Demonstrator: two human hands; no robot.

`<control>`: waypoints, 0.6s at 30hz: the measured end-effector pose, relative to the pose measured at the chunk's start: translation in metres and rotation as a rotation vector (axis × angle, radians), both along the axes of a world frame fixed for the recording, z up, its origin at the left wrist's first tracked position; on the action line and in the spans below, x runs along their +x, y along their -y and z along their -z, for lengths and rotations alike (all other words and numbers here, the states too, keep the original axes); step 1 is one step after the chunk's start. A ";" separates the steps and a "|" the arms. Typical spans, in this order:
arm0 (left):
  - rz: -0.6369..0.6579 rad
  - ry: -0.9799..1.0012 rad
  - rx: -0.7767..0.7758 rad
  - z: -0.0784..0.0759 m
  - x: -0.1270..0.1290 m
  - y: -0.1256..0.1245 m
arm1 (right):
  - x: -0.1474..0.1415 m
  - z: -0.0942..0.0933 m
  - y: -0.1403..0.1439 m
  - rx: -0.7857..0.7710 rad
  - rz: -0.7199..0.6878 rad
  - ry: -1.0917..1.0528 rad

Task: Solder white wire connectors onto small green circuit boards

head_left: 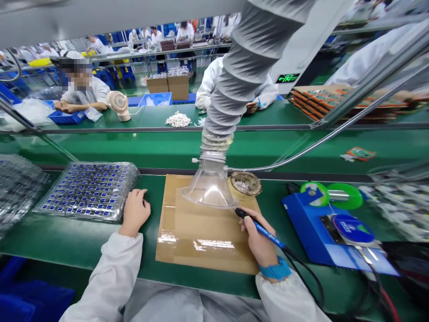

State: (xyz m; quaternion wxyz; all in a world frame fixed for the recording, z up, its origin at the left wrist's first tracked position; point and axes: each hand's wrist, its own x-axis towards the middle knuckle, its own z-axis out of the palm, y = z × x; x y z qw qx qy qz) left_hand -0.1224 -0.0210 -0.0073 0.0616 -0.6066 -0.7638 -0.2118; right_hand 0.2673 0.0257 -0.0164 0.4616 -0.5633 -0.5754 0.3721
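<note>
My right hand grips a blue and black soldering iron like a pen, with its cable trailing back past my wrist. Its black front end reaches the right rim of a clear funnel-shaped hood, and I cannot make out the tip. Beneath lies a sheet of brown cardboard with shiny tape over it. Beside the right edge of a stack of clear plastic trays, filled with small blue-topped parts, my left hand rests with thumb and forefinger apart. Its other fingers are mostly hidden.
A grey flexible duct descends to the hood. Behind the cardboard sits a round dish of metal scraps. On the right stand a blue solder feeder with green-rimmed reels and blurred trays of white parts. Co-workers sit across the green conveyor.
</note>
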 end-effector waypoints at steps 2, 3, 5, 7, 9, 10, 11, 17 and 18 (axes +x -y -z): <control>-0.044 -0.033 -0.068 0.007 -0.002 0.008 | 0.000 0.001 0.000 -0.004 -0.004 0.010; -0.054 -0.022 -0.086 0.010 -0.003 0.009 | 0.000 0.001 0.000 -0.004 -0.006 0.014; -0.055 0.043 -0.097 0.013 -0.005 0.007 | 0.000 0.002 0.000 0.002 -0.001 0.020; -0.019 0.163 -0.090 0.013 -0.007 0.001 | 0.000 0.002 0.000 0.009 0.004 0.023; 0.022 0.357 -0.048 0.009 -0.007 -0.007 | -0.001 0.002 0.001 0.011 0.004 0.027; 0.031 0.486 -0.013 0.007 -0.006 -0.012 | -0.001 0.002 0.001 0.011 0.001 0.028; 0.033 0.629 0.019 0.005 -0.004 -0.017 | -0.001 0.002 0.001 0.013 -0.003 0.028; 0.092 1.341 0.100 0.005 0.011 -0.048 | -0.001 0.003 0.002 0.035 -0.015 0.042; 0.097 1.407 0.120 0.007 0.012 -0.051 | -0.001 0.003 0.002 0.034 -0.015 0.043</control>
